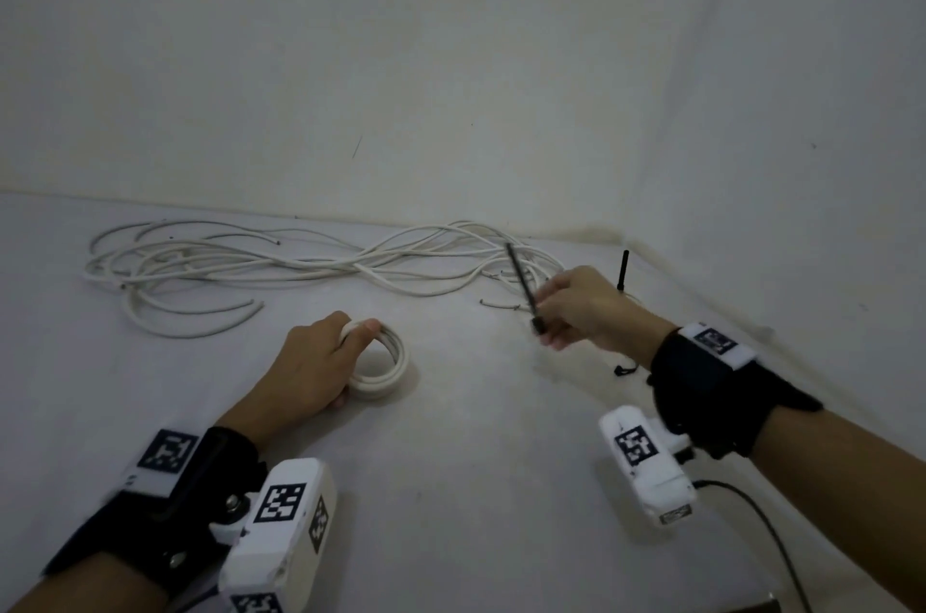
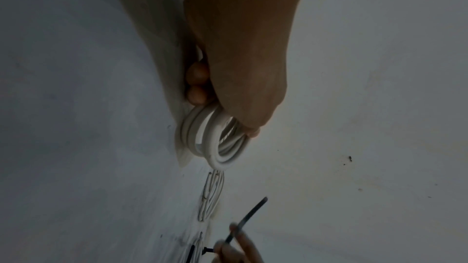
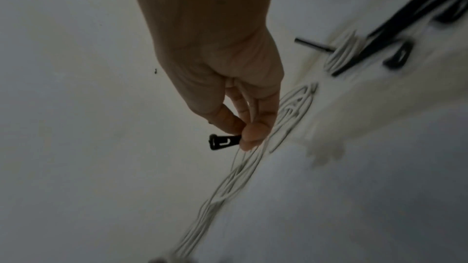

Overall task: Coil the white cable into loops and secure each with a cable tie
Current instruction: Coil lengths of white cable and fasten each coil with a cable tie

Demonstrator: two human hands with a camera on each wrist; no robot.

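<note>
Step in hand: tying off one finished coil. Left hand (image 1: 305,364) grips the small white coil (image 1: 388,369), thumb over its top and fingers curled through the ring, the coil resting on the white table (image 1: 476,487). Right hand (image 1: 584,306), to the right of the coil and well apart from it, pinches a black cable tie (image 1: 523,284) near its head between thumb and forefinger; the strap sticks up and away, blurred. Behind the coil, along the wall, lies the loose white cable (image 1: 280,264), uncoiled in a long tangle. Another black tie (image 1: 624,269) stands up to the right of the coil, behind the right hand. Next move, as I judge: bring the tie to the coil, pass its tail through the ring beside the left thumb, feed the tail into the head and pull tight. The left grip must hold the turns together meanwhile.
</note>
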